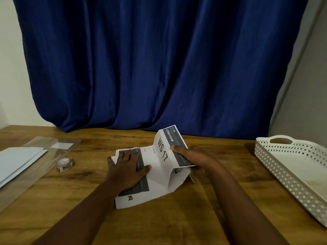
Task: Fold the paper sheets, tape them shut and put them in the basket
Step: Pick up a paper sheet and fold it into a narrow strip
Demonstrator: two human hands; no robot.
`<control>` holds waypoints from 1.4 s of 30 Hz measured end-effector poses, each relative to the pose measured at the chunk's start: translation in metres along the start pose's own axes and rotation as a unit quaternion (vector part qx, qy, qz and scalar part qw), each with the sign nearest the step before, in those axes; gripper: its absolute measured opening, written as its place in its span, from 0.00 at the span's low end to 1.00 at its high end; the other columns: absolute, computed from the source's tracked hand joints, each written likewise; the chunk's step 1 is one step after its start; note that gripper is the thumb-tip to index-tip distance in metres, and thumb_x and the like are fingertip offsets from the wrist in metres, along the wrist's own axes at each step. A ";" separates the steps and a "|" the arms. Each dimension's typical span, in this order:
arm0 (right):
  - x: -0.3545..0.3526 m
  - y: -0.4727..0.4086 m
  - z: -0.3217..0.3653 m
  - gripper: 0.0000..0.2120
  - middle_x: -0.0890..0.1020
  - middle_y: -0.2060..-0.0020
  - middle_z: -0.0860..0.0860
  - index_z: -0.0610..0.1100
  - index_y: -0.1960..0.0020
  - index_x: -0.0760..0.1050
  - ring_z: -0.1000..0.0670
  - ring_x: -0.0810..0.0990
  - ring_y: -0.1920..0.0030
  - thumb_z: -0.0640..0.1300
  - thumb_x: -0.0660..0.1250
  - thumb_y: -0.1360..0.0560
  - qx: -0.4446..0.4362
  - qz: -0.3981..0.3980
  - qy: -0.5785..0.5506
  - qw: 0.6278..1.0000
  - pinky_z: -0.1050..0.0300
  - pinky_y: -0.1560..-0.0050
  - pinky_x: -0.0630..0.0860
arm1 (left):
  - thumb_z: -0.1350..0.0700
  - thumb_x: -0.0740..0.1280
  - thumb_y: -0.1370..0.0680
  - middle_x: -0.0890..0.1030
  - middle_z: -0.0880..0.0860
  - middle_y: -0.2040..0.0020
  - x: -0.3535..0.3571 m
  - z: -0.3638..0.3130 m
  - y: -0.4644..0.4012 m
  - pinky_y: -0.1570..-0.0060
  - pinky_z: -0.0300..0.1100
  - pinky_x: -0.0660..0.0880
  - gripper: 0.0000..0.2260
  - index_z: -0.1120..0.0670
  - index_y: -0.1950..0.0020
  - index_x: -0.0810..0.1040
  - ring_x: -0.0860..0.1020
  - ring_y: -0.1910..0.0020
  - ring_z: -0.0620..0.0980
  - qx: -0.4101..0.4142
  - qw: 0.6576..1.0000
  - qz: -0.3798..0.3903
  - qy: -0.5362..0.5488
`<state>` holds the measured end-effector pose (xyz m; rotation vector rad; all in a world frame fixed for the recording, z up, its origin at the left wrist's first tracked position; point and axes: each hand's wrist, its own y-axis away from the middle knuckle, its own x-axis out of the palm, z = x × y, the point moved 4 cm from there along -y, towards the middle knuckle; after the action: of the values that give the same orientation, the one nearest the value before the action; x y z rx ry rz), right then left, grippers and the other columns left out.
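Note:
A printed paper sheet (160, 167) with "WS 17" and "LIVING ROOM" on it lies in the middle of the wooden table (221, 200). My left hand (126, 168) presses flat on its left part, fingers straight. My right hand (190, 155) pinches the sheet's right flap, thumb on top, and holds that flap lifted and bent over. A small roll of tape (64, 164) sits on the table left of the sheet. The white perforated basket (276, 156) stands at the right edge, with nothing visible inside.
A stack of white paper sheets (17, 161) lies at the far left, partly on a clear plastic sleeve (51, 149). A dark blue curtain (159, 68) hangs behind the table's far edge. A grey wall rises at the right.

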<state>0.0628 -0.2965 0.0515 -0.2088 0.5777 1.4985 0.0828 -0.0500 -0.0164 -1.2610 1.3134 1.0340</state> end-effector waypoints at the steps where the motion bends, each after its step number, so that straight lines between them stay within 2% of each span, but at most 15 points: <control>1: 0.001 0.001 0.002 0.25 0.86 0.59 0.52 0.46 0.42 0.79 0.55 0.85 0.64 0.65 0.70 0.26 -0.010 0.003 -0.011 1.000 0.64 0.72 0.74 | 0.23 0.48 0.24 0.48 0.51 0.15 0.000 0.000 0.000 0.23 0.72 0.45 0.43 0.46 0.16 0.47 0.48 0.16 0.55 0.001 1.000 0.001 0.000; 4: 0.002 0.001 0.007 0.20 0.87 0.63 0.52 0.46 0.47 0.81 0.56 0.85 0.68 0.63 0.69 0.25 -0.032 0.018 -0.056 0.998 0.65 0.71 0.77 | 0.24 0.48 0.24 0.48 0.52 0.15 -0.001 0.000 0.001 0.23 0.72 0.45 0.43 0.46 0.15 0.46 0.48 0.16 0.55 0.006 1.000 0.002 0.002; 7: 0.005 -0.001 0.004 0.22 0.89 0.56 0.46 0.45 0.43 0.80 0.46 0.88 0.54 0.61 0.73 0.27 -0.012 0.038 -0.137 0.990 0.50 0.52 0.84 | 0.24 0.48 0.24 0.48 0.51 0.15 -0.002 0.000 0.002 0.23 0.72 0.46 0.42 0.46 0.15 0.47 0.48 0.16 0.55 0.007 1.000 -0.005 0.001; 9: 0.007 -0.001 0.001 0.23 0.88 0.52 0.44 0.45 0.42 0.79 0.43 0.87 0.49 0.60 0.74 0.28 0.005 0.050 -0.181 0.982 0.46 0.48 0.83 | 0.24 0.48 0.24 0.48 0.51 0.15 -0.001 0.000 0.002 0.23 0.72 0.46 0.42 0.46 0.16 0.47 0.48 0.16 0.55 0.004 1.000 -0.002 0.000; 12: 0.011 -0.001 0.001 0.23 0.88 0.51 0.44 0.45 0.41 0.80 0.42 0.87 0.48 0.59 0.74 0.28 0.005 0.061 -0.207 0.976 0.47 0.49 0.83 | 0.24 0.51 0.23 0.48 0.53 0.15 -0.005 -0.002 0.005 0.23 0.71 0.45 0.42 0.46 0.16 0.48 0.48 0.16 0.57 0.000 1.000 -0.020 -0.001; 15: 0.020 0.001 0.004 0.20 0.88 0.52 0.44 0.44 0.41 0.80 0.44 0.87 0.52 0.57 0.74 0.26 -0.010 0.078 -0.208 0.975 0.50 0.53 0.83 | 0.27 0.58 0.23 0.49 0.52 0.15 -0.027 -0.010 0.013 0.22 0.68 0.43 0.40 0.43 0.17 0.53 0.47 0.16 0.58 0.036 0.992 -0.118 0.013; 18: 0.023 0.002 0.007 0.21 0.88 0.52 0.43 0.43 0.40 0.79 0.44 0.87 0.54 0.56 0.74 0.26 -0.022 0.081 -0.213 0.973 0.50 0.57 0.83 | 0.28 0.54 0.24 0.63 0.49 0.18 -0.039 -0.028 0.024 0.20 0.62 0.52 0.35 0.43 0.21 0.65 0.59 0.19 0.53 0.130 0.966 -0.208 0.078; 22: 0.021 0.006 0.011 0.20 0.87 0.49 0.40 0.42 0.39 0.78 0.42 0.85 0.54 0.52 0.74 0.25 -0.007 0.109 -0.302 0.947 0.46 0.53 0.82 | 0.30 0.54 0.22 0.70 0.47 0.22 -0.028 -0.047 0.031 0.25 0.46 0.63 0.34 0.45 0.21 0.66 0.68 0.25 0.46 0.170 0.938 -0.142 0.268; 25: 0.016 0.012 0.014 0.17 0.85 0.54 0.39 0.38 0.42 0.80 0.44 0.84 0.58 0.49 0.72 0.25 0.011 0.141 -0.393 0.908 0.47 0.55 0.81 | 0.31 0.56 0.20 0.66 0.45 0.20 -0.017 -0.054 0.032 0.23 0.56 0.63 0.33 0.40 0.17 0.54 0.66 0.25 0.42 0.194 0.948 -0.072 0.243; 28: 0.012 0.014 0.012 0.15 0.84 0.57 0.42 0.39 0.50 0.81 0.44 0.83 0.59 0.52 0.72 0.27 0.029 0.181 -0.480 0.858 0.47 0.52 0.80 | 0.24 0.49 0.24 0.57 0.47 0.17 -0.006 -0.059 0.034 0.20 0.64 0.50 0.39 0.36 0.18 0.40 0.58 0.19 0.49 0.204 0.971 0.018 0.120; 32: 0.023 0.013 0.009 0.32 0.82 0.45 0.40 0.41 0.41 0.84 0.41 0.78 0.46 0.66 0.70 0.30 0.041 0.214 -0.486 0.847 0.47 0.34 0.71 | 0.15 0.48 0.36 0.54 0.46 0.16 -0.017 -0.064 0.042 0.19 0.59 0.44 0.55 0.41 0.18 0.34 0.56 0.18 0.50 0.199 0.961 0.046 0.189; 36: 0.037 0.009 0.011 0.47 0.73 0.36 0.37 0.44 0.31 0.78 0.37 0.66 0.42 0.79 0.65 0.36 0.003 0.247 -0.420 0.873 0.47 0.30 0.58 | 0.21 0.70 0.41 0.49 0.44 0.15 -0.024 -0.061 0.050 0.19 0.60 0.45 0.66 0.41 0.19 0.29 0.52 0.18 0.50 0.188 0.958 0.052 0.212; 37: 0.039 0.008 0.010 0.48 0.74 0.35 0.35 0.43 0.32 0.78 0.41 0.65 0.42 0.80 0.63 0.35 0.002 0.251 -0.411 0.877 0.43 0.25 0.56 | 0.25 0.74 0.38 0.49 0.45 0.15 -0.024 -0.060 0.049 0.19 0.60 0.46 0.66 0.41 0.19 0.29 0.52 0.18 0.50 0.188 0.959 0.043 0.209; 39: 0.040 0.007 0.008 0.48 0.76 0.31 0.35 0.42 0.31 0.78 0.33 0.69 0.26 0.79 0.60 0.33 0.005 0.263 -0.414 0.871 0.35 0.24 0.60 | 0.33 0.75 0.30 0.50 0.45 0.15 -0.025 -0.058 0.049 0.19 0.60 0.48 0.60 0.40 0.19 0.29 0.52 0.17 0.51 0.180 0.958 0.031 0.223; 42: 0.043 0.010 0.009 0.47 0.79 0.34 0.36 0.43 0.29 0.75 0.34 0.78 0.34 0.77 0.63 0.33 0.025 0.258 -0.467 0.845 0.31 0.29 0.66 | 0.41 0.70 0.24 0.62 0.45 0.20 -0.023 -0.050 0.045 0.21 0.62 0.57 0.47 0.34 0.19 0.36 0.58 0.19 0.56 0.162 0.937 0.031 0.307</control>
<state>0.0539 -0.2537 0.0411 0.7570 -0.1508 1.8628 0.0325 -0.0924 0.0101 -1.3369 1.9163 0.4314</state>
